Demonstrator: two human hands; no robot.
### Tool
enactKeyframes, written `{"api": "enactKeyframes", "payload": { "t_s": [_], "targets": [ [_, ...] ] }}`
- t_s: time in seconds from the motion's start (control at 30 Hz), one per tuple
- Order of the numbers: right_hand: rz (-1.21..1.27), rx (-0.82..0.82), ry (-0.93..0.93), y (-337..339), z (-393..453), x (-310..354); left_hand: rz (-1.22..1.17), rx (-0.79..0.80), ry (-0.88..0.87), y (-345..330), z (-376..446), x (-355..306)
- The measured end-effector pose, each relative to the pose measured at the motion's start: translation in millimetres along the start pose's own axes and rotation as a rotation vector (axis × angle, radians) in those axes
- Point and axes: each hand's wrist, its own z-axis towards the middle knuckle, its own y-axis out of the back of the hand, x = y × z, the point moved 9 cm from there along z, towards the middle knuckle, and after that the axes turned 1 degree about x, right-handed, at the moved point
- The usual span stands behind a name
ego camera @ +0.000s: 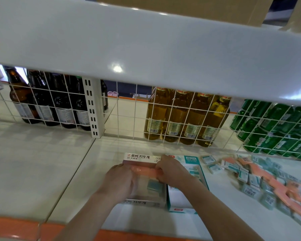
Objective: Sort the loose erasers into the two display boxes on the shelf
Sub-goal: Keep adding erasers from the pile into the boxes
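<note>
shelf view, read left to right. dark bottles (47,101) stand behind the wire grille (129,112) at far left, on the other side of the shelf (33,164) and no part of the task. at centre, the white-and-pink display box (142,173) sits on the shelf with its printed back flap upright. the left hand (119,181) curls around the box's left side, apparently to steady it. the right hand (170,173) grips one end of a row of pink erasers (146,170) held across the box's opening, probably so that several go in at once and lie square; motion blur makes it hard to tell whether both hands pinch the row or only the right. a teal-wrapped eraser (153,186) already lies inside this box, seemingly the wrong kind for it. the teal display box (186,185) stands touching the first on its right, largely hidden by the right forearm, so its fill cannot be judged. yellow bottles (184,117) and green cans (274,127) line the far side of the grille. at right lies the pile of loose erasers (261,178), pink and teal mixed and spread over the shelf, near the right hand for short reaches. judging by the pile's size, most sorting remains.
</note>
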Motion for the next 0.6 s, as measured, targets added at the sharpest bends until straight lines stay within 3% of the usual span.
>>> {"api": "enactKeyframes", "payload": {
  "t_s": [0.37, 0.6],
  "targets": [
    [0.047, 0.01, 0.083, 5, -8, 2, 0.026, 0.036, 0.007, -3, 0, 1],
    [0.201, -0.066, 0.072, 13, -14, -4, 0.034, 0.026, 0.008, -2, 0, 0]
  ]
}}
